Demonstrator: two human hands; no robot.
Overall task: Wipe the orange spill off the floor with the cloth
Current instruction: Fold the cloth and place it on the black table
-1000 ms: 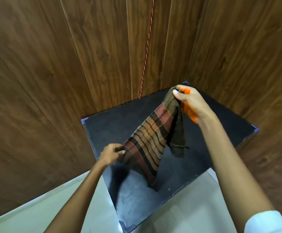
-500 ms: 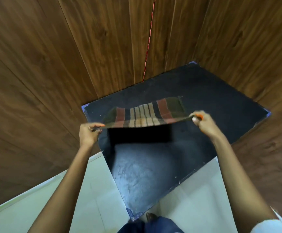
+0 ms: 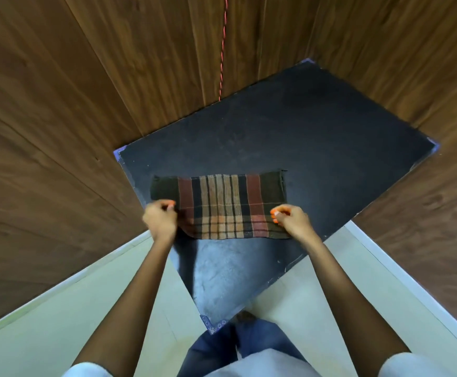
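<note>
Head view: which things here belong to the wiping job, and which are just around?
For the job:
striped cloth, spread on the black mat
left hand and right hand, each at a near corner of it
No orange spill shows.

Just around:
red cord
wood panels
pale floor

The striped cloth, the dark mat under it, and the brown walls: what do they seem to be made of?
The cloth looks like woven cotton, matte and soft: its plaid stripes show thread lines and it lies limp. The mat seems to be dull rubber or felt-like board, black with grey scuffing near the front. The walls look like wood or wood-look laminate, with grain, plank seams and a slight sheen.
</note>
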